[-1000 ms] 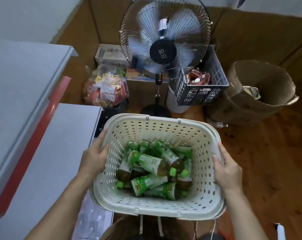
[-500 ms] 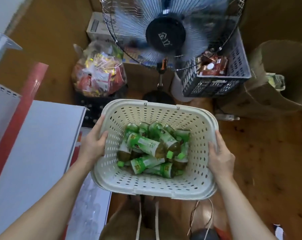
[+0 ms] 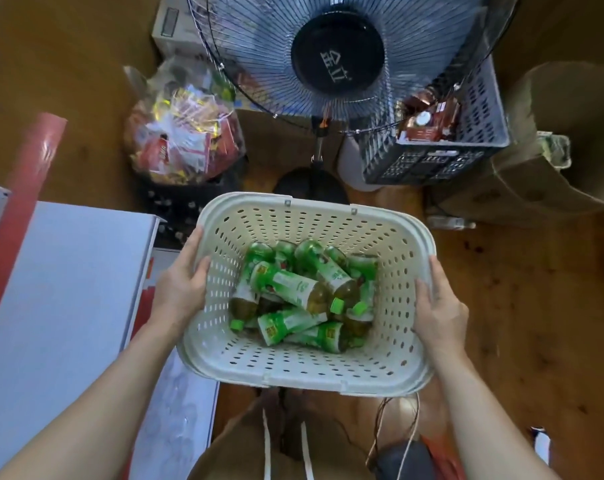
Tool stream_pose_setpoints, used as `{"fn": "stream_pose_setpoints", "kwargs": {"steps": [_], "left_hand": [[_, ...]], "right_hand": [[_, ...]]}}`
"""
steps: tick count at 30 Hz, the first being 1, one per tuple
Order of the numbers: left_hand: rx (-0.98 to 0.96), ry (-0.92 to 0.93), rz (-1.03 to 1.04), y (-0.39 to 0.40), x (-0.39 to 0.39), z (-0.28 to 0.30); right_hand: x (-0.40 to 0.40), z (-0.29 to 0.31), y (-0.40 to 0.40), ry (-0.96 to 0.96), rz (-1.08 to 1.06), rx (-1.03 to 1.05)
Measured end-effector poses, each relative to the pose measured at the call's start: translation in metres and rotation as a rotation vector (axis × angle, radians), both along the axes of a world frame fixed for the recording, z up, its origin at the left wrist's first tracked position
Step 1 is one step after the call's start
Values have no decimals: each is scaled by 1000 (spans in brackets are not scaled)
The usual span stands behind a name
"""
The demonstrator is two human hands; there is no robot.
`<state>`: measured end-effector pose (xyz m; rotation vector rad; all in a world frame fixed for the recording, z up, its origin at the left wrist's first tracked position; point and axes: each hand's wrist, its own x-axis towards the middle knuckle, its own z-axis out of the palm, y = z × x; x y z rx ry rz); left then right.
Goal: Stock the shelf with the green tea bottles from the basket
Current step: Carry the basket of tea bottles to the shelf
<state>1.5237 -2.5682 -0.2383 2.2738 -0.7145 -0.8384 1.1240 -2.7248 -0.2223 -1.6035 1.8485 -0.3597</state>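
a wooden floor (image 3: pixel 536 306) fills the view, with a white shelf (image 3: pixel 61 289) edged in red along the left side. a standing fan (image 3: pixel 335 60) faces the camera at the top, a dark crate (image 3: pixel 466 157) just right of its pole and a bag of snack packets (image 3: pixel 182 133) to its left. a cream perforated basket (image 3: pixel 328 372) is held above the floor. the left hand (image 3: pixel 181 289) is closed over its left rim and the right hand (image 3: pixel 439 306) over its right rim. green tea bottles (image 3: pixel 304 296) lie jumbled on their sides in the basket's bottom.
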Motion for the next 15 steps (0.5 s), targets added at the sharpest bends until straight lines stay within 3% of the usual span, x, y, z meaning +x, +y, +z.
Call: {"fn": "stream_pose_setpoints", "kwargs": {"steps": [5,8,11,13,15], "left_hand": [[94,-63,-119,1,3,-1],[109,-132,-185,-1,-1,4],[93,-381,-157,-3,-7,10],[6,-556,-198,-5,-17,17],[-137,-556,-325,-17,-33,25]], "right_hand": [[-6,-7,0,61,34,28],[-5,-11,3,211,127,-35],[5,-6,6,401,172,-241],[15,2,7,370,237,-409],[28,2,9,252,353,-494]]}}
